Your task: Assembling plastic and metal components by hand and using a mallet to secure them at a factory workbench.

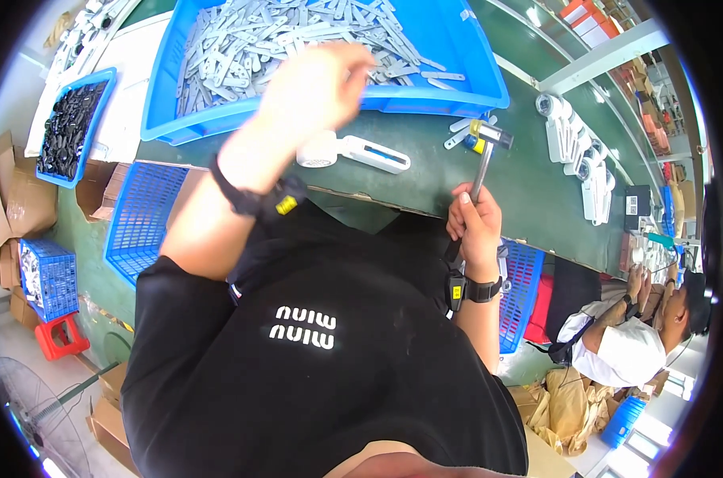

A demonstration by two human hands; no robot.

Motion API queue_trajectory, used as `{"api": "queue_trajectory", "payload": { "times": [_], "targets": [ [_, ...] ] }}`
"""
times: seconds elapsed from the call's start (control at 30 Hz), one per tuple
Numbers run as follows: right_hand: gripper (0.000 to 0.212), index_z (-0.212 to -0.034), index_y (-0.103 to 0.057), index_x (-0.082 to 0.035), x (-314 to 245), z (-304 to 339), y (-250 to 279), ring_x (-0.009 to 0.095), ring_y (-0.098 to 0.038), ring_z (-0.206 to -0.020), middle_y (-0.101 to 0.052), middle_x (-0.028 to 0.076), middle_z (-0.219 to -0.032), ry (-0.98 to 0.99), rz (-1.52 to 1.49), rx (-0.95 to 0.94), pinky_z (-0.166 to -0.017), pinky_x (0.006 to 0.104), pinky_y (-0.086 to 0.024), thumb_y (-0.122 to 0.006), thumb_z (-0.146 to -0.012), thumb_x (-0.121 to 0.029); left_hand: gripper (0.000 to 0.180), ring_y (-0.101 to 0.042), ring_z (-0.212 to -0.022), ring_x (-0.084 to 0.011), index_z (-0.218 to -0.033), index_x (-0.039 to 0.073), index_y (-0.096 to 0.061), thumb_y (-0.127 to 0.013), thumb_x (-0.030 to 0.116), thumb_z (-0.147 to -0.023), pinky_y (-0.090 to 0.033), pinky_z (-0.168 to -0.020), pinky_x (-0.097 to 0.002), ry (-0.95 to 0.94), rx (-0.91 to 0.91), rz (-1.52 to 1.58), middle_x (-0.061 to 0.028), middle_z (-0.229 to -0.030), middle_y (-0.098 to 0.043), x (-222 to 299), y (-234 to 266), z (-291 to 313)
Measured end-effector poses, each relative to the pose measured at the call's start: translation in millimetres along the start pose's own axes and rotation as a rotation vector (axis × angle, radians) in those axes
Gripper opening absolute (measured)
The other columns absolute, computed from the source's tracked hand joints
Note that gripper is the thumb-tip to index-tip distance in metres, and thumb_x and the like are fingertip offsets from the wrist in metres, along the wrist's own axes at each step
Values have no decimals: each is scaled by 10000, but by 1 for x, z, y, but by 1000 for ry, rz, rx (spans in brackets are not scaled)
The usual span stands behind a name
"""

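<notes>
My right hand (477, 219) is closed around the handle of a small hammer (489, 151), its head pointing away from me above the green table. The hammer head has a yellowish face on one side and a dark one on the other. My left hand (318, 84) is over the near rim of a blue bin (449, 99); it is bright and blurred, so its fingers are unclear. Many flat grey strip parts (242, 56) fill the bin. Just below my left hand, a white plastic part (377, 155) with a round end and a slotted arm lies on the table.
White round-headed parts (565, 131) stand in a row at the right. Several grey strips (457, 135) lie near the hammer. A blue tray of black parts (70, 131) is at the left. Blue crates (142, 215) flank me below the table. A co-worker (624, 338) works at far right.
</notes>
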State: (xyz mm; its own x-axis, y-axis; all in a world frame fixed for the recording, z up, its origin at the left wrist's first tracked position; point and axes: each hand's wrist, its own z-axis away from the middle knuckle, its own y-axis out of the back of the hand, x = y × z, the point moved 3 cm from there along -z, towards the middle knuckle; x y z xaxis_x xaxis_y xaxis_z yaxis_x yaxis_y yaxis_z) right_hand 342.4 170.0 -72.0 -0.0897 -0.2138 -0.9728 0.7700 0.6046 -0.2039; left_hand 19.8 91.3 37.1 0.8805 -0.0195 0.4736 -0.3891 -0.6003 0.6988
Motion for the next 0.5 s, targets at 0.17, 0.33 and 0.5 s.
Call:
{"api": "queue_trajectory", "payload": {
  "times": [0.17, 0.33, 0.5],
  "targets": [
    [129, -1187, -615, -2, 2, 2, -2, 42, -392, -550, -471, -47, -735, 10, -29, -15, -493, 231, -357, -614, -1127, -117, 224, -777, -909, -263, -1183, 74, -799, -695, 128, -992, -599, -806, -395, 53, -220, -109, -138, -1043, -805, -110, 36, -54],
    [109, -1187, -617, -3, 3, 5, 0, 41, -390, -548, -466, -43, -725, 43, -32, 18, -491, 233, -353, -599, -1125, -90, 299, -734, -1033, -150, -1279, 67, -768, -691, 82, -990, -579, -836, -327, 246, -453, 74, -75, -1133, -789, -143, 49, -62],
    [116, -1187, -614, -3, -1, 5, -2, 39, -379, -536, -453, -45, -708, -9, 45, 15, -482, 233, -343, -588, -1126, -99, 386, -745, -1149, -303, -1325, 100, -766, -807, 174, -948, -592, -983, -421, 212, -463, -64, -150, -1287, -769, -146, 33, -61]
  ]
}}
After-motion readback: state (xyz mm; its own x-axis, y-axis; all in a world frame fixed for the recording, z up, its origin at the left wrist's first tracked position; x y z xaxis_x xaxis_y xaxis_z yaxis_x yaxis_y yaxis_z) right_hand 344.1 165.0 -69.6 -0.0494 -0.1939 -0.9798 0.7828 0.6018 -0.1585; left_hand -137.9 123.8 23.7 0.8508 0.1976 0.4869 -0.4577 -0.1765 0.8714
